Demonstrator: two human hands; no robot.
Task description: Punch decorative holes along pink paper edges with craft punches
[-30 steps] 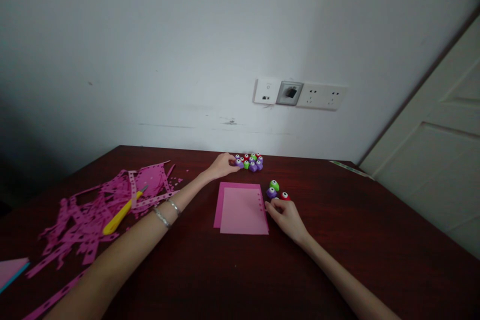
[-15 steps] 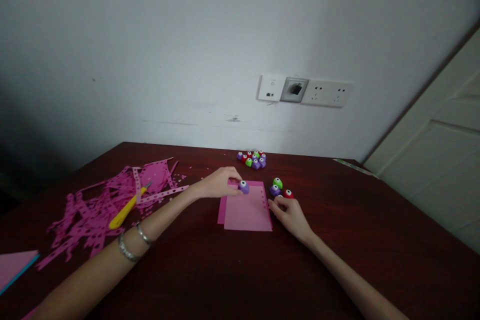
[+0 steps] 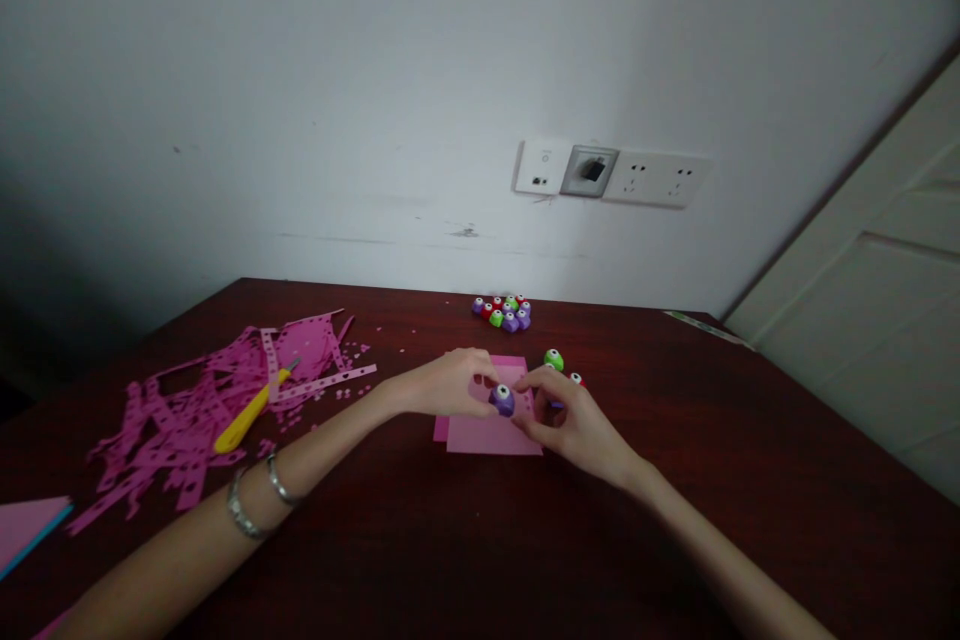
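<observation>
My left hand (image 3: 450,384) holds a small purple paper punch (image 3: 502,400) over a pink paper sheet (image 3: 491,434) that lies on the dark wooden table (image 3: 465,540). My right hand (image 3: 570,420) has come in from the right, its fingers touching the same punch and the sheet's right edge. A green punch (image 3: 553,359) and a red punch (image 3: 576,379) sit just behind my right hand. A cluster of several more punches (image 3: 502,312) stands near the wall.
A heap of punched pink paper strips (image 3: 195,410) covers the table's left side with a yellow-handled knife (image 3: 247,412) on it. A pink and blue sheet corner (image 3: 26,528) lies at the far left. Wall sockets (image 3: 611,174) are above; a door (image 3: 877,320) stands to the right.
My left hand took a purple punch from the far cluster and drew it back over the pink sheet. My right hand moved left from the sheet's edge to meet it.
</observation>
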